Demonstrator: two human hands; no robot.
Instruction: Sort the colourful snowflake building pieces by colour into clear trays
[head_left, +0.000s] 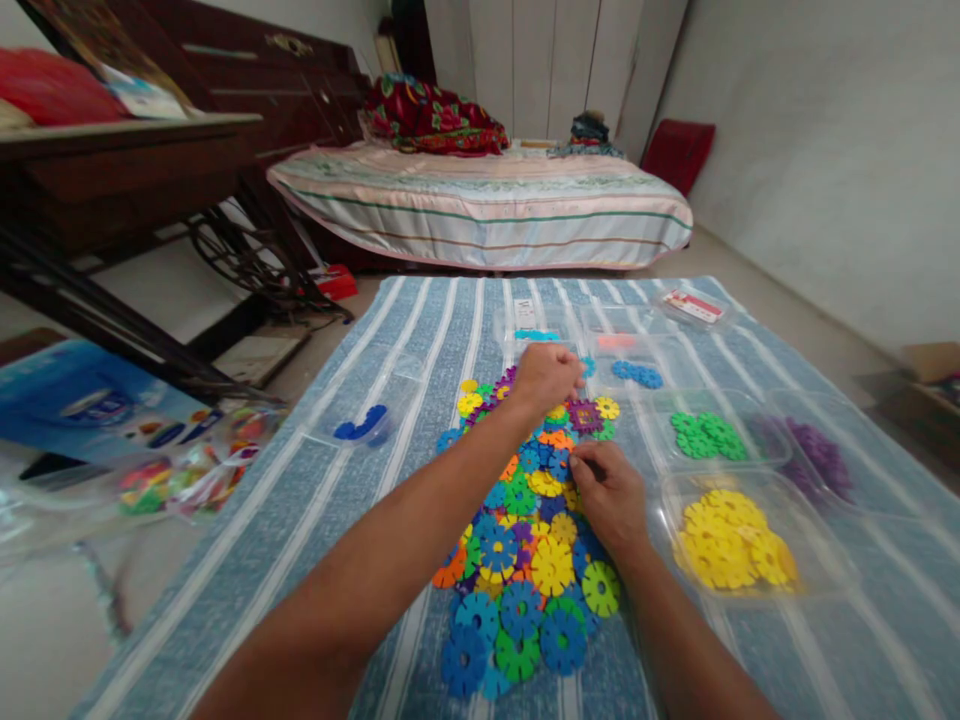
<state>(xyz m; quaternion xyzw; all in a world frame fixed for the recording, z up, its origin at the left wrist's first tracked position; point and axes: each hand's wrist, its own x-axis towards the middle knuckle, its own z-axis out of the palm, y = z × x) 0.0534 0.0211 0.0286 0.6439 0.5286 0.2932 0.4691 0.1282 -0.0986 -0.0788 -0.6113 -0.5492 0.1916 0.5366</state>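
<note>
**Contents of one cloth-covered tabletop**

Heap of notched discs, mixed colours, between left and right edges. Clear tub, yellow discs inside, toward right edge. My left hand, over heap's far end, fingers curled. My right hand, heap's right side, fingertips drawn together. Grip on any disc: cannot tell.

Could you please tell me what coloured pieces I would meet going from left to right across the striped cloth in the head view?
Dark blue pieces → the mixed multicoloured pile → green pieces → purple pieces.
</note>
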